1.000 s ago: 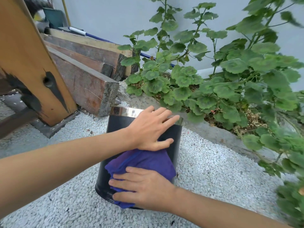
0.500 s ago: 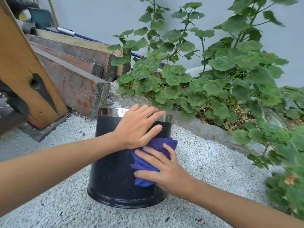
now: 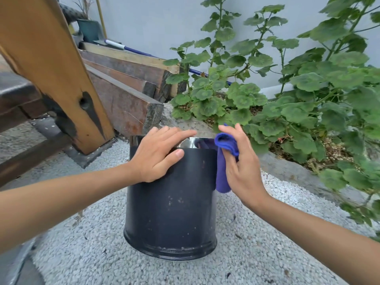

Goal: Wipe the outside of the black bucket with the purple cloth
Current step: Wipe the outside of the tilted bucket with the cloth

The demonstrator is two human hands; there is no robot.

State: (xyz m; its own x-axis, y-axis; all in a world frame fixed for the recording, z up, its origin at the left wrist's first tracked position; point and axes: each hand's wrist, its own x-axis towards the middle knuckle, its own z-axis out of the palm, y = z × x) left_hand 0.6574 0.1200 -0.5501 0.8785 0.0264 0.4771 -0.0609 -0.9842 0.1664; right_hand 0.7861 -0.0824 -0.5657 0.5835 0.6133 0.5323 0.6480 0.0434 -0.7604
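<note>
Left hand point(image 3: 158, 156) flat and loose on my black bucket point(image 3: 170, 206) near its rim, right hand point(image 3: 241, 167) gripping purple cloth point(image 3: 223, 161) against the bucket's right side, bucket upright on white gravel point(image 3: 246, 254)

Your left hand point(image 3: 158, 155) lies flat over the rim of the black bucket point(image 3: 170, 212), fingers spread toward 2 o'clock across the shiny inner lip, thumb pressed on the outer wall. Your right hand point(image 3: 240, 167) presses the purple cloth point(image 3: 223, 159) against the bucket's side at 3 o'clock, the cloth bunched over the fingertips and hanging down along the wall. The bucket stands upright on white gravel point(image 3: 257, 254). At 10 o'clock from it leans a wooden beam point(image 3: 51, 68), with stacked planks point(image 3: 127, 83) behind it. Leafy green plants point(image 3: 298, 99) fill the bed from 12 to 3 o'clock.
</note>
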